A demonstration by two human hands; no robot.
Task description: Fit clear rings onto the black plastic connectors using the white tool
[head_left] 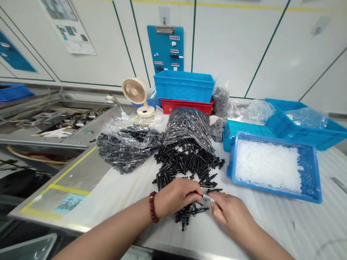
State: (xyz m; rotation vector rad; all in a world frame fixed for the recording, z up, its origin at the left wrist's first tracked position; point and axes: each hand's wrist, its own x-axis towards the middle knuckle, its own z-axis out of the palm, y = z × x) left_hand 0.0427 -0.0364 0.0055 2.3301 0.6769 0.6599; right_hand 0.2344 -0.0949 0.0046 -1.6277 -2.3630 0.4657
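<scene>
My left hand (178, 195), with a beaded bracelet at the wrist, is closed in a pinch. My right hand (230, 211) grips a short whitish tube-like piece (209, 198), which spans the gap between both hands. Its left end meets my left fingertips; what else they pinch is hidden. Just beyond my hands a heap of slim black plastic parts (186, 161) spills out of a clear plastic bag (189, 125). Several more black parts with pale rings (183, 218) lie below my left hand. To the right stands a blue tray (317, 182) filled with small white rings (268, 164).
Another bag of black parts (126, 147) lies left of the heap. Behind stand a small fan (135, 92), a blue bin (184, 86) on a red one (186, 106), and further blue bins (331, 135) at right. A metal strip (343, 187) lies far right.
</scene>
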